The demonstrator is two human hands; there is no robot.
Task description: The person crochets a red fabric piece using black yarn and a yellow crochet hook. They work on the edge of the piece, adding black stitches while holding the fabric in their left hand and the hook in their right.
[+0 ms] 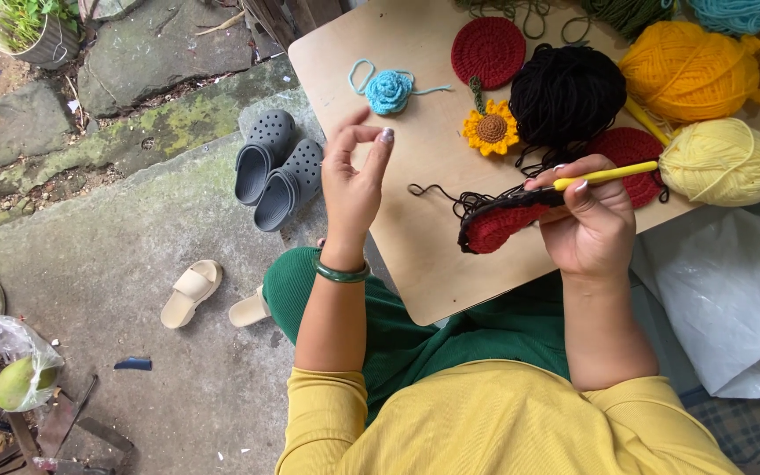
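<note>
Seen from above, your right hand [593, 224] pinches a yellow crochet hook [606, 175] and, under the same fingers, a flat red crocheted piece edged in black [496, 225], lying on the pale round wooden surface [415, 167]. Your left hand [355, 180] is raised beside it, thumb and forefinger closed in a narrow pinch; whether thin black yarn [437, 190] runs through them is too fine to tell. That strand leads back to the black yarn ball [566, 95]. To stitch evenly, keep the yarn lightly taut, hold the piece near the hook tip, and let the ball feed freely, clear of the crocheted sunflower [491, 128].
</note>
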